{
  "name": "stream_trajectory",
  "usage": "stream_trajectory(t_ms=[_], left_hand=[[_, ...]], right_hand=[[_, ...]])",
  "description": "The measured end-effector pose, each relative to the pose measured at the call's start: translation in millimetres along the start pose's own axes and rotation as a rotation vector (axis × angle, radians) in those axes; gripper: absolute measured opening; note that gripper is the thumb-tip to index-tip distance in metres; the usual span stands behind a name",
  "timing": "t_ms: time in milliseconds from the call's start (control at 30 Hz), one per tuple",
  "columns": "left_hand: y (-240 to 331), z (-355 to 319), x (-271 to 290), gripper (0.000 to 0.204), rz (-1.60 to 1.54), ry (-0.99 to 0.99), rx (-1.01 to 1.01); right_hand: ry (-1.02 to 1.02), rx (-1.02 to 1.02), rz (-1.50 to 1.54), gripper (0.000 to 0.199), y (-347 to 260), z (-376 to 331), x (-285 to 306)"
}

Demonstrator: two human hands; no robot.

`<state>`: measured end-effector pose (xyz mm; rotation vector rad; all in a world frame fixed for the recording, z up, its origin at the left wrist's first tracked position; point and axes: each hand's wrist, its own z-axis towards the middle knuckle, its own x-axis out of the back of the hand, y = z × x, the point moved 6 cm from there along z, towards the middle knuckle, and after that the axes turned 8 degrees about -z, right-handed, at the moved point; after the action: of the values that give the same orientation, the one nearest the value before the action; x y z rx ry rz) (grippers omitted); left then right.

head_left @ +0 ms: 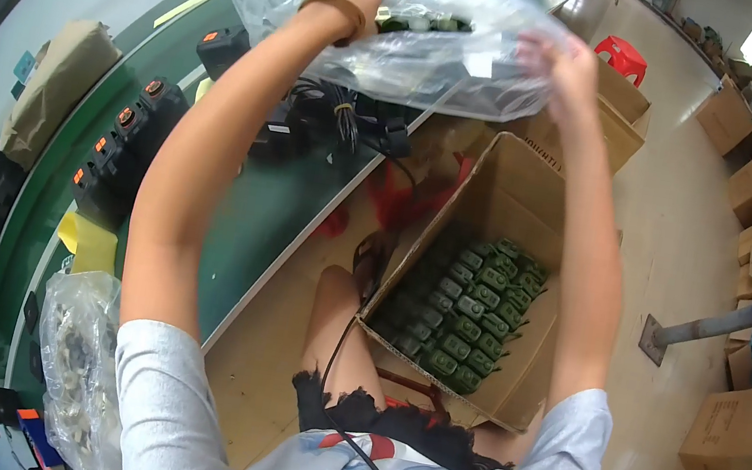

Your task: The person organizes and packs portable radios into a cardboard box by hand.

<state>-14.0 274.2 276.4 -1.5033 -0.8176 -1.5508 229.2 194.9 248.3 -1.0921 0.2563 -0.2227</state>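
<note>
A large clear plastic bag (421, 75) is held up at the top middle, over the bench's far end. Small dark green pieces (424, 23) show through its mouth. My left hand (360, 11), with a brown band at the wrist, reaches in at the bag's left side; its fingers are hidden. On the right, my right hand (555, 67) grips the bag's edge, slightly blurred. Below the bag, an open cardboard box (526, 185) stands between my arms, tilted in view. Several rows of small green devices (471, 319) fill its bottom.
A green-topped bench (267, 208) runs along the left, with black devices with orange tops (123, 121), coiled black cables (341, 116) and another filled clear bag (80, 365). A red stool (622, 58) stands far right. Cartons (734, 430) and a metal post (726, 320) line the right side.
</note>
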Motion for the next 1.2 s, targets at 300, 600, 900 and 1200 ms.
stream_trajectory(t_ms=[300, 600, 900, 1200], left_hand=[[49, 27, 46, 0.041, 0.194, -0.092, 0.024], [292, -65, -85, 0.079, -0.049, -0.531, -0.92], [374, -212, -372, 0.123, -0.534, -1.071, -0.196], [437, -230, -485, 0.077, -0.894, -0.953, 0.028]], right_hand=[[0.077, -0.014, -0.092, 0.024, -103, -1, 162], [0.019, -0.393, -0.634, 0.02, -13, -128, 286], [-0.084, -0.324, -1.47, 0.03, 151, -226, 282], [-0.477, 0.134, -1.981, 0.018, 165, -286, 220]])
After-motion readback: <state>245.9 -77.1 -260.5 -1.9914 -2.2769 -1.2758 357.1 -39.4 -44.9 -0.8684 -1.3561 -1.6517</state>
